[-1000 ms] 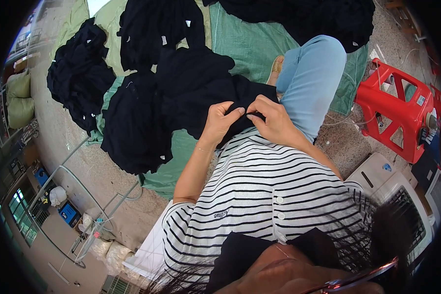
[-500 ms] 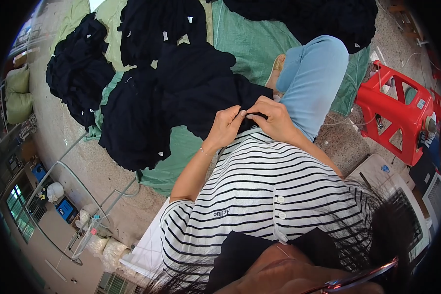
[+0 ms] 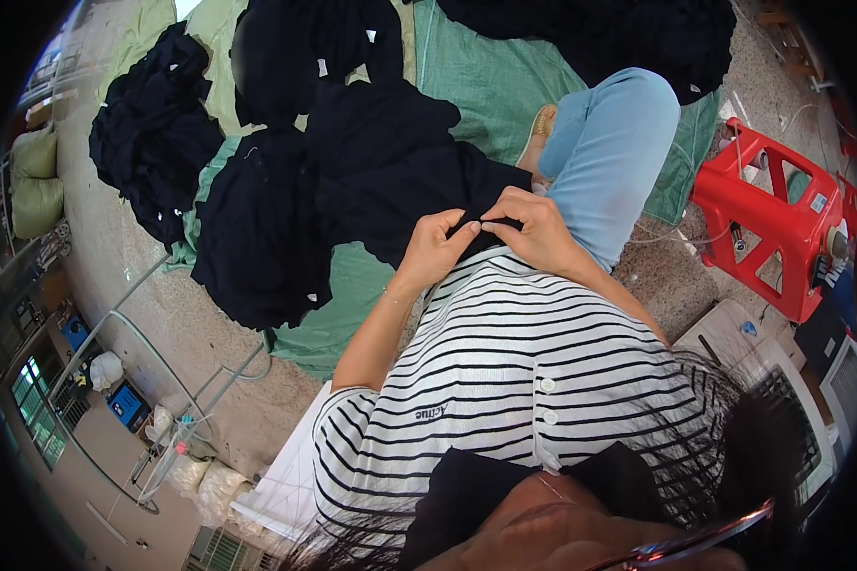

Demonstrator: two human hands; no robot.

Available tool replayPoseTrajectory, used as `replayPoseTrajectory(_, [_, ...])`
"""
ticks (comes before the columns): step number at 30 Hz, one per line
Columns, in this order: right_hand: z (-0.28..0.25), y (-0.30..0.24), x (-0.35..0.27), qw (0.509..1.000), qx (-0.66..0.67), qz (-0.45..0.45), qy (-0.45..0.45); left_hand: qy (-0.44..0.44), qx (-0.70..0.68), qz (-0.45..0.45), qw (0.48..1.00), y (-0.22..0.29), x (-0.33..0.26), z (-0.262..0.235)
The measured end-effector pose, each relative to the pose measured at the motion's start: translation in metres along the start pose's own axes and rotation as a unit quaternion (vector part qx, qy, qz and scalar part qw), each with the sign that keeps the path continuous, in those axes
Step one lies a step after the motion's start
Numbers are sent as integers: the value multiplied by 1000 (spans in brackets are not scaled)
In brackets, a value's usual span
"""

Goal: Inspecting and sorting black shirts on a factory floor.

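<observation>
A dark navy garment (image 3: 381, 162) lies spread across my lap, its near edge drawn up to my waist. My left hand (image 3: 438, 249) pinches that edge between thumb and bent forefinger. Close beside it, my right hand (image 3: 531, 228) grips the same cloth, its thumb tip almost touching the left thumb. Whether something small sits between the fingertips is too small to tell. To the left of the garment lies another dark cloth heap (image 3: 257, 228), touching it.
More dark garments lie in piles at the far left (image 3: 152, 133) and far right (image 3: 619, 38), over green sheeting (image 3: 495, 86). A red plastic stool (image 3: 771, 219) stands at my right. A bent metal tube frame (image 3: 171, 381) is at the left.
My left hand has shifted very slightly, its thumb now laid straighter toward the right one. Both hands keep hold of the garment's edge; the rest looks the same.
</observation>
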State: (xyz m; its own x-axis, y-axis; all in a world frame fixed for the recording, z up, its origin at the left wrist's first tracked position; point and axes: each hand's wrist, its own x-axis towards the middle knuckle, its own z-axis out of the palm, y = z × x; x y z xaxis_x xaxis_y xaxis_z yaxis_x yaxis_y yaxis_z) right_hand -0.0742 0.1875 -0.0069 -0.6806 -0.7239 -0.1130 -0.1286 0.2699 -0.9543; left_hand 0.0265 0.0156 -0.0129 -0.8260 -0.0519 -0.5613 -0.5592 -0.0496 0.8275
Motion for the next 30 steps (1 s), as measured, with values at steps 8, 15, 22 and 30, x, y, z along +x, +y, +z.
replayPoseTrajectory(8, [-1, 1, -2, 1000, -6, 7, -13, 22, 49, 23, 998, 0, -4, 5])
replayPoseTrajectory(15, [2, 12, -2, 996, 76, 53, -8, 63, 36, 24, 997, -2, -4, 13])
replayPoseTrajectory(22, [6, 27, -1, 942, 264, 200, -50, 112, -154, 29, 981, -11, -6, 27])
replayPoseTrajectory(30, [-4, 9, 11, 982, 163, 72, -65, 119, -233, 8, 965, 17, 4, 20])
